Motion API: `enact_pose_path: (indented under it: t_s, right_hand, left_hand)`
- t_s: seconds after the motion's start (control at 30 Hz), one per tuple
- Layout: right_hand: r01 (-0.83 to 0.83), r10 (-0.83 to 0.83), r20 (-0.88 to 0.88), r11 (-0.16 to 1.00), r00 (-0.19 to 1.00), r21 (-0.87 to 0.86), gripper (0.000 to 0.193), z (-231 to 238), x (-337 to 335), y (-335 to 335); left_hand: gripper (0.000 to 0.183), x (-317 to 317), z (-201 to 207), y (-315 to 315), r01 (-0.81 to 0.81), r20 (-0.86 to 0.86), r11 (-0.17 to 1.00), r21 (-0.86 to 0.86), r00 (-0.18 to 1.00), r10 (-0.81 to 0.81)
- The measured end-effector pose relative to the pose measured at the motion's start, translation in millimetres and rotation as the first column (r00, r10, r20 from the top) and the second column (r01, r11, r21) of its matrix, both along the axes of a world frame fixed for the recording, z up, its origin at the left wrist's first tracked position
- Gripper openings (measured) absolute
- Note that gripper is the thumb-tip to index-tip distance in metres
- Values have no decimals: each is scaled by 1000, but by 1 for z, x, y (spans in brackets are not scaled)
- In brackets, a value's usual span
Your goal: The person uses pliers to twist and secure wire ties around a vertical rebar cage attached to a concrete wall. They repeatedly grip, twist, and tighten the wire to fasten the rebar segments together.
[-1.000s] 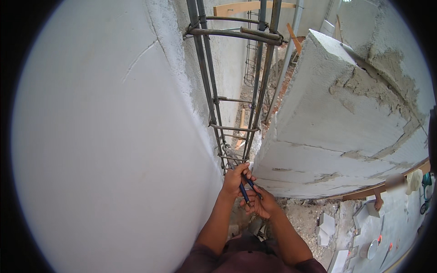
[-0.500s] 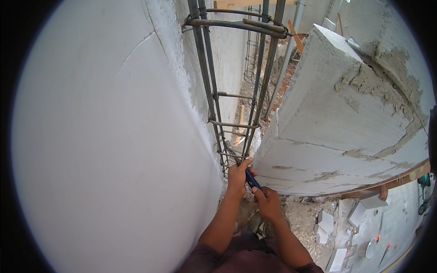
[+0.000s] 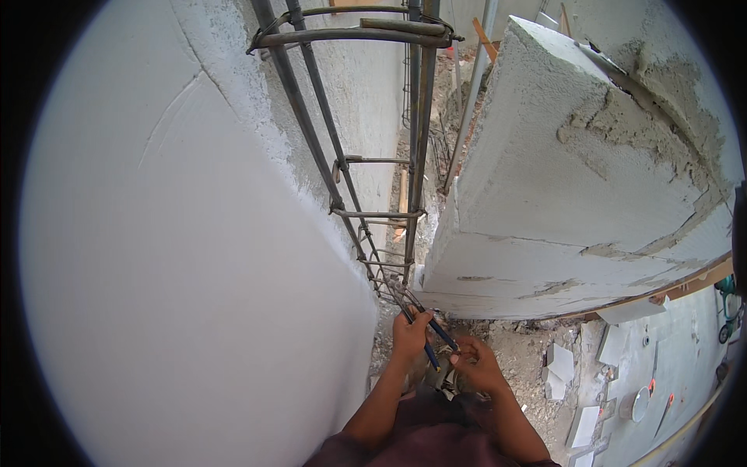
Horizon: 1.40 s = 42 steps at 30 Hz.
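Below the middle, my left hand (image 3: 409, 336) is closed around one handle of a pair of long pincers (image 3: 443, 335) with dark blue grips. The handles stand apart. My right hand (image 3: 478, 366) has its fingers curled at the end of the other handle. The pincers' head points away from me, at the lower part of a tall rebar cage (image 3: 422, 101). Whether its jaws grip a wire there is too small to make out. Steel stirrups (image 3: 327, 36) cross the cage's upright bars.
A smooth white wall (image 3: 194, 296) fills the left side. To the right stands a block wall (image 3: 529, 194) with rough mortar joints. Broken white blocks (image 3: 559, 362) and a bucket (image 3: 634, 405) are at lower right. A metal pole (image 3: 472, 101) leans behind the cage.
The pincers' handles have spread, and my right hand has moved slightly right and down. My view has shifted, with the cage now further left. A co-worker's hand at lower right no longer shows.
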State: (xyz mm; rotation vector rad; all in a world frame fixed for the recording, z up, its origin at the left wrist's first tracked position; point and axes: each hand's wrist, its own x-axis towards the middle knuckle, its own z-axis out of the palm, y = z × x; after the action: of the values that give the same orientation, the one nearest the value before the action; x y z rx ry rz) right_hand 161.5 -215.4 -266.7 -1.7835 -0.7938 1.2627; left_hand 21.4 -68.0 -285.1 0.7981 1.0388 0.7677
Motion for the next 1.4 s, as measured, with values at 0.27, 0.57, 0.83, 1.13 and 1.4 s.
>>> enact_pose_path:
  t_s: [0.27, 0.57, 0.83, 1.13, 1.4]
  right_hand:
    - [-289, 292, -117, 957, 949, 39, 81, 46, 2, -20]
    - [-119, 92, 107, 949, 990, 292, 70, 45, 14, -85]
    - [130, -150, 35, 935, 988, 330, 68, 53, 45, -127]
    - [215, -150, -237, 937, 960, 277, 55, 56, 82, -145]
    - [-315, 207, -316, 884, 926, -345, 62, -35, 62, -127]
  left_hand:
    - [57, 11, 16, -94, 54, -74, 965, 257, 997, -36]
    - [59, 51, 39, -138, 263, -366, 752, 604, 930, -32]
    - [54, 113, 70, -162, 129, -284, 819, 559, 958, 44]
    - [48, 55, 79, -154, 19, -280, 888, 460, 952, 124]
    - [34, -69, 37, -240, -234, -472, 845, 480, 743, 474]
